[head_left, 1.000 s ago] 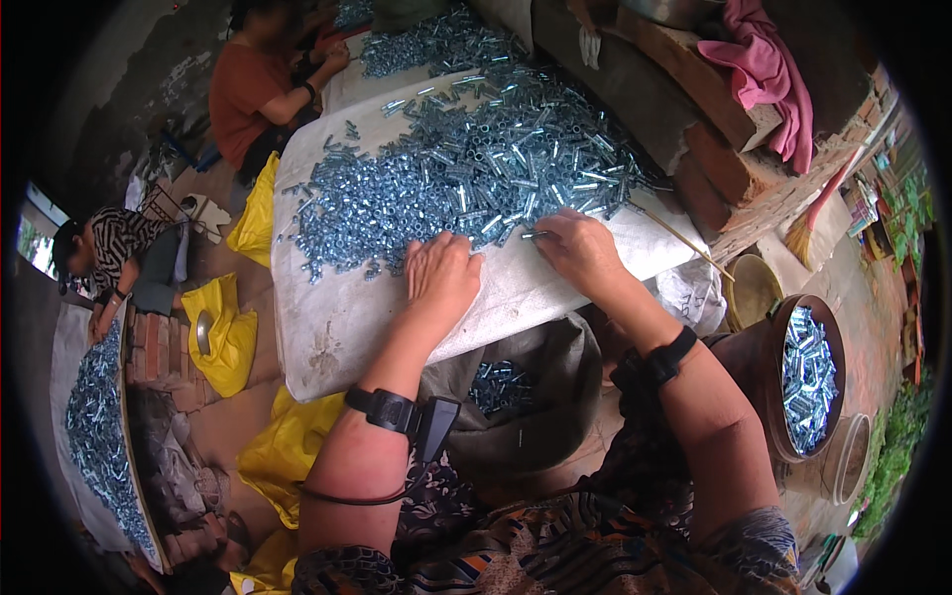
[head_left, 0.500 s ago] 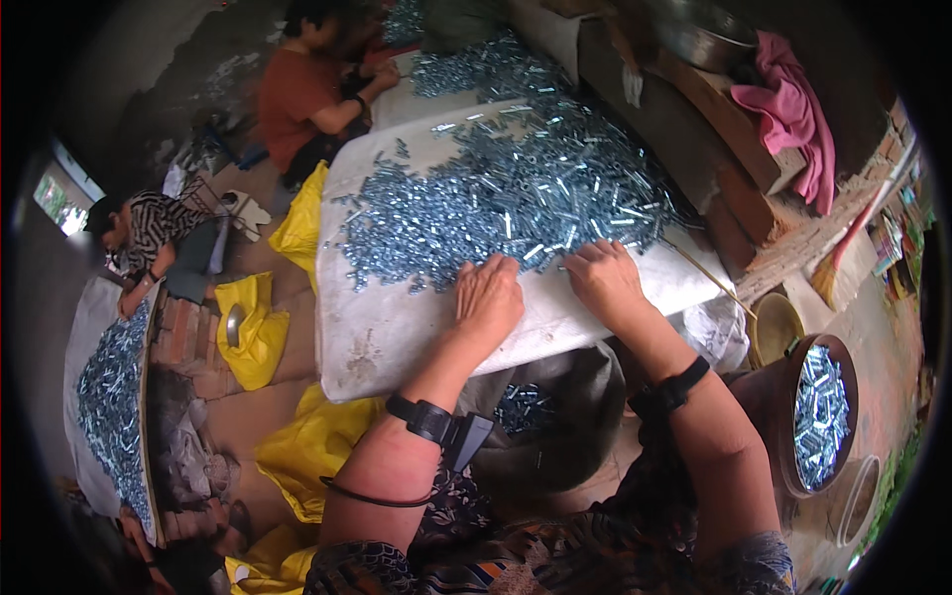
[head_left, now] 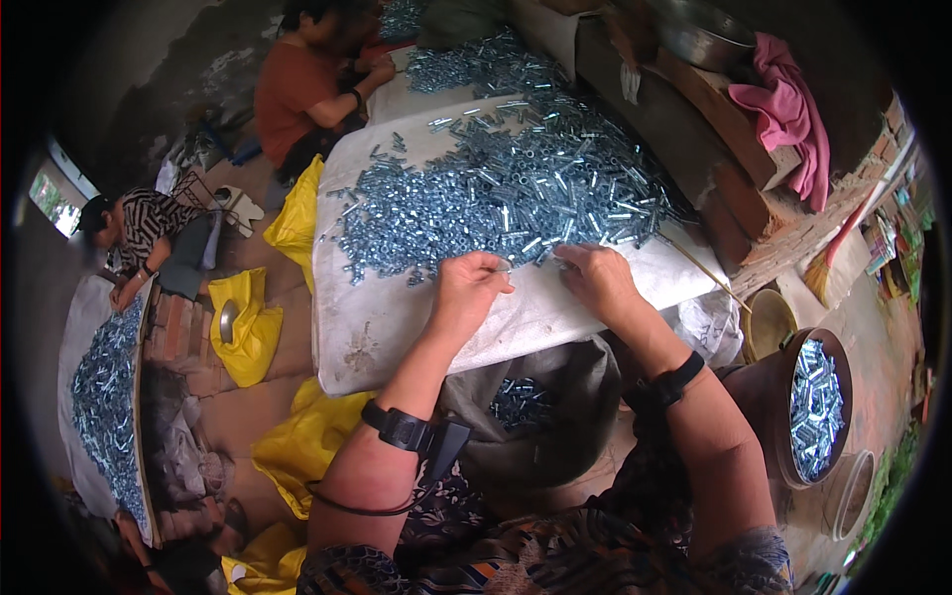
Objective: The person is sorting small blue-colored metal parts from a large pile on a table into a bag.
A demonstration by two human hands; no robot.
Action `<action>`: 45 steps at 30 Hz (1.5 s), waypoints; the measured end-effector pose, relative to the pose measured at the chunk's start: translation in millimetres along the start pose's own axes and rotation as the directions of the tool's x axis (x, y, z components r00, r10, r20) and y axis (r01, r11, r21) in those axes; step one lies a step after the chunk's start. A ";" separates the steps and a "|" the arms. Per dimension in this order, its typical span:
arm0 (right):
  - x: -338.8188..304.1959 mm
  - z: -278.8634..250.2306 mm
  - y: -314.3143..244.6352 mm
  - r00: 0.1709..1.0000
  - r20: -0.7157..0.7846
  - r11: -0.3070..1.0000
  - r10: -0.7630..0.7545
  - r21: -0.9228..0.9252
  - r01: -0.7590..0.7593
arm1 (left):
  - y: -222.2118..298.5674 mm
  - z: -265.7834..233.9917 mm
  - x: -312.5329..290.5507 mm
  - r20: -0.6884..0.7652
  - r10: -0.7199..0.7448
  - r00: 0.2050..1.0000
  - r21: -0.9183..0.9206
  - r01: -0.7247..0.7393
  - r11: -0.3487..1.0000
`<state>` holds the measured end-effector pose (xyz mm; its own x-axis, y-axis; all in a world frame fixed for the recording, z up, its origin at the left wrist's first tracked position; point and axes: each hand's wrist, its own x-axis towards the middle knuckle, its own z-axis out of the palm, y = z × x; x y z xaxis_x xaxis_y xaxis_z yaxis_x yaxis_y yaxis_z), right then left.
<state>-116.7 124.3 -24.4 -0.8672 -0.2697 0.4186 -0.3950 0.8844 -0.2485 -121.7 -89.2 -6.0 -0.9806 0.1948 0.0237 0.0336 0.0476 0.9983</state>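
Note:
A pile of small shiny metal tubes and short pieces (head_left: 496,198) covers much of the white sheet-topped table (head_left: 397,342) in front of me. At the near edge of the pile, my left hand (head_left: 468,297) is closed in a pinch, thumb and forefinger pointing right. A pale glint shows at its fingertips, too small to name. My right hand (head_left: 602,280) sits just right of it with fingers curled down and pressed together by the tubes. Whatever it holds is hidden. Below the table edge, a dark sack (head_left: 575,426) gapes, with more metal pieces inside.
A bucket (head_left: 783,397) of metal tubes stands at right, beside an empty-looking tub (head_left: 851,496). A thin stick (head_left: 706,270) juts over the table's right edge. Yellow bags (head_left: 243,327) lie at left. Two people (head_left: 297,99) sit at other piles. A pink cloth (head_left: 793,119) hangs upper right.
My left hand has turned from lying palm-down on the pile's edge to a pinch, slightly lifted and nearer me. My right hand has shifted slightly left, its fingers more curled.

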 end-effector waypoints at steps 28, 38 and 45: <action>-13.9 -16.6 -52.7 0.807 0.401 -0.257 0.434 0.914 -0.315 | 25.1 5.1 -21.0 0.083 0.018 0.996 -0.213 0.000 0.977; -18.1 -21.0 -52.4 0.862 0.320 -0.144 0.392 0.947 -0.286 | 29.2 1.1 -24.5 0.139 0.010 0.990 -0.252 0.025 0.967; -20.3 -25.0 -55.0 0.913 0.188 -0.024 0.361 0.981 -0.193 | 30.0 -0.6 -26.5 0.162 0.001 0.987 -0.302 0.049 0.952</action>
<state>-69.8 90.7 2.6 -0.9917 0.0017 0.1283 -0.1211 -0.3427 -0.9316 -94.8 -93.5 23.4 -0.9362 0.3513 0.0155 -0.0745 -0.2413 0.9676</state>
